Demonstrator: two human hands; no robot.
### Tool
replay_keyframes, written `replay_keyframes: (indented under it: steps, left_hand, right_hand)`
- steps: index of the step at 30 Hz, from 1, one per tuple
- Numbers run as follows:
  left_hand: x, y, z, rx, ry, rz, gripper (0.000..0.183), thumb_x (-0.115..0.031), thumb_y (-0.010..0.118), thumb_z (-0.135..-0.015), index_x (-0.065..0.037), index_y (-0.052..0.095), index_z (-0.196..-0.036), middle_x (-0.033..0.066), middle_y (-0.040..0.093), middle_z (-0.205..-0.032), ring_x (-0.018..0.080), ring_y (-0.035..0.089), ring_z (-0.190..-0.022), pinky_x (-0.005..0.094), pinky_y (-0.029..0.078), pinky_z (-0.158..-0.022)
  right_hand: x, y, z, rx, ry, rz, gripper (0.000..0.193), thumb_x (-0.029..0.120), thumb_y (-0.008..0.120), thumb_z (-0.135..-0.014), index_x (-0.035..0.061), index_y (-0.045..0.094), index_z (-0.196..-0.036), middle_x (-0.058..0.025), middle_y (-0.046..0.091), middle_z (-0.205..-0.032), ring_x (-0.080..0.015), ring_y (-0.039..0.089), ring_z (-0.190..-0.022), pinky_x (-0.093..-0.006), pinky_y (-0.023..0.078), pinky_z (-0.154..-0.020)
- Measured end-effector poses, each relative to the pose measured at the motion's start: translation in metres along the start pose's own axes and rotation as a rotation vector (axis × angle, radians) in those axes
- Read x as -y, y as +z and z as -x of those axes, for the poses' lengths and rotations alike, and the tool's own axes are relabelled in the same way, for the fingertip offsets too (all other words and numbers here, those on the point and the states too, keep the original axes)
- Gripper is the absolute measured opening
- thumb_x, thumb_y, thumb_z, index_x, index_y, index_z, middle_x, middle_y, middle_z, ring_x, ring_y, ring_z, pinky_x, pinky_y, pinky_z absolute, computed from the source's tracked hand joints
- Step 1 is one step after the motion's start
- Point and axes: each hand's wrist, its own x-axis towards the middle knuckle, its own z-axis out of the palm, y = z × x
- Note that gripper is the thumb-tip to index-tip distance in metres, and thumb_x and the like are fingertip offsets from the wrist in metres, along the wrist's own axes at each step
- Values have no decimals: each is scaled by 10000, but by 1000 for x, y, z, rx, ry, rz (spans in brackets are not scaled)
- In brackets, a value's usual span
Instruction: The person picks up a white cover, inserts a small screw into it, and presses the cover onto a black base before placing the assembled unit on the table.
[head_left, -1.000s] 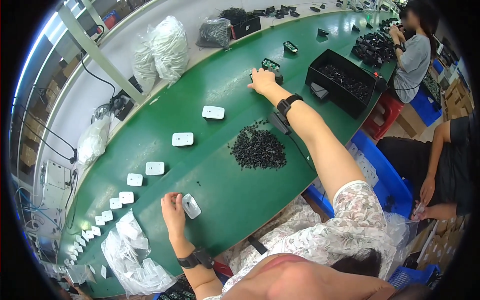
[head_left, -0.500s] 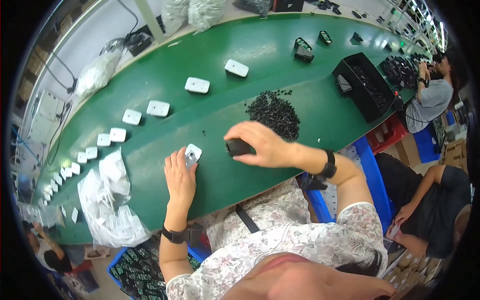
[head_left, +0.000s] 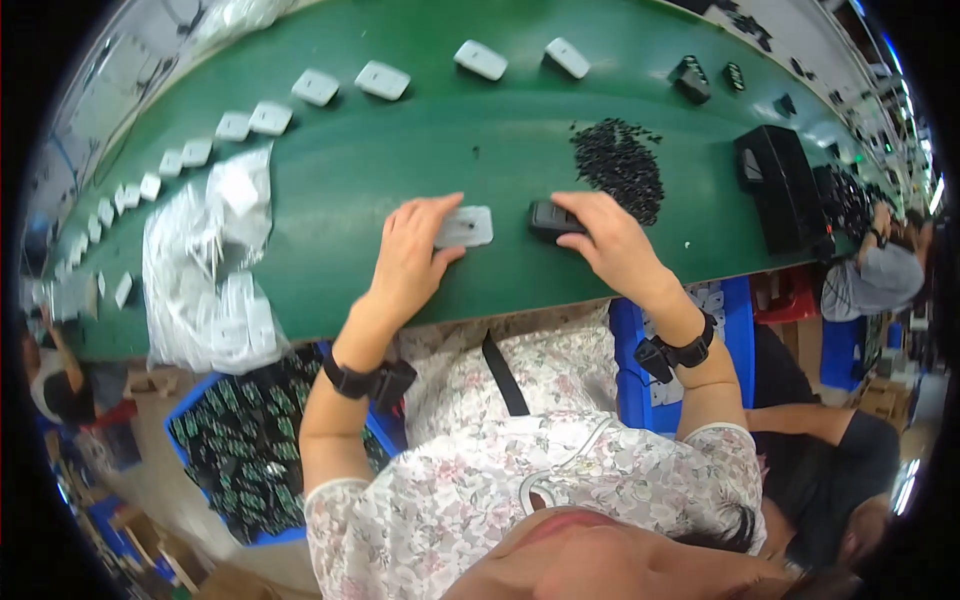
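My left hand [head_left: 410, 245] grips one end of a white plastic casing [head_left: 472, 227], with a small dark spot on its upper face, just above the green table. Opposite it, my right hand [head_left: 612, 235] is closed on a small black plastic casing [head_left: 548, 219], fingers on top and thumb at the near side. The two casings face each other with a short gap of green between them. Beyond my right hand lies a heap of small black parts [head_left: 615, 165]. Whether either casing rests on the table or is slightly lifted, I cannot tell.
White casings [head_left: 383, 80] form a curved row along the far side. A plastic bag [head_left: 205, 270] of white parts lies left. A black box [head_left: 785, 190] stands right. Blue bins [head_left: 740, 335] flank my lap. Co-workers sit at both sides, one near my right elbow.
The white casing now lies more level in my left hand and sticks out to the right. My right hand has brought the black casing lower, level with it. The whole view has shifted.
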Motion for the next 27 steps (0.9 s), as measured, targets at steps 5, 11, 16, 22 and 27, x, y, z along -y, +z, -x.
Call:
replay_keyframes:
  steps: [5, 11, 16, 22, 27]
  left_hand:
    - [16, -22, 5, -154, -142, 203, 500, 82, 570, -770, -52, 503, -1247, 145, 544, -1210, 316, 515, -1116, 377, 423, -942]
    - [7, -20, 14, -124, -97, 188, 536, 133, 482, -760, -73, 521, -1254, 104, 519, -1303, 287, 485, -1202, 374, 399, -984]
    - [16, -15, 22, -4, -32, 31, 544, 118, 435, -757, -88, 538, -1250, 53, 530, -1308, 254, 481, -1219, 380, 372, -1005]
    - [14, -16, 23, 55, 12, -141, 530, 94, 451, -764, -103, 548, -1246, 34, 522, -1321, 237, 483, -1224, 379, 370, -1004]
    - [5, -16, 21, 63, 55, -297, 483, -4, 559, -762, -81, 547, -1238, 46, 533, -1304, 231, 502, -1195, 370, 386, -983]
  right_hand:
    - [33, 15, -45, -67, -150, -66, 414, 66, 700, -722, 35, 566, -1113, -128, 607, -1066, -306, 576, -967, -369, 483, -818]
    - [41, 46, -60, 70, -190, -54, 402, 94, 698, -726, 48, 578, -1107, -113, 609, -1067, -287, 580, -960, -355, 491, -805]
    - [44, 60, -58, 77, -217, -3, 410, 97, 698, -714, 46, 580, -1104, -99, 607, -1076, -274, 583, -962, -351, 498, -800]
    - [45, 66, -54, 35, -231, 73, 439, 69, 692, -694, 39, 581, -1118, -86, 601, -1079, -256, 589, -955, -344, 516, -770]
    - [45, 69, -50, -30, -237, 163, 443, 55, 687, -689, 40, 591, -1121, -78, 601, -1075, -248, 591, -953, -340, 524, -746]
